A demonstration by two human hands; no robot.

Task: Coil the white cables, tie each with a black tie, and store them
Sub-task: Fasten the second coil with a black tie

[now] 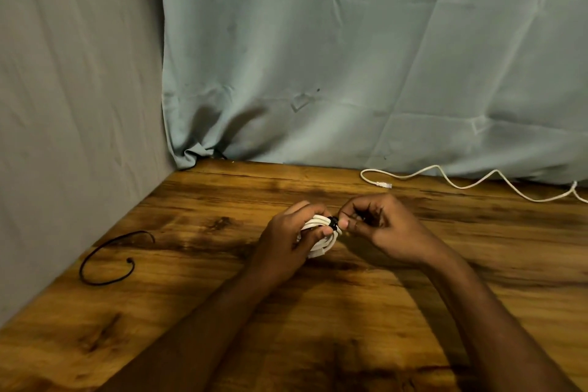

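Coiled white cable bundle [319, 234] held just above wooden table [222, 312], mid-table. Black tie [333, 222] wrapped round it. Left hand [288, 240] fingers curled gripping coil; right hand [378, 226] fingertips pinching tie. Spare black tie [105, 259] lies left; loose white cable [461, 183] far right.

The coiled cable [318, 234] sits between the fingers of the left hand [286, 243] and the right hand [381, 226], above the table [350, 328]. A tie [333, 222] wraps the coil just beside the right fingertips. A loose tie [108, 259] lies well left of the left fingers. Another cable [461, 183] lies behind and right of the right fingers, along the curtain [350, 57].
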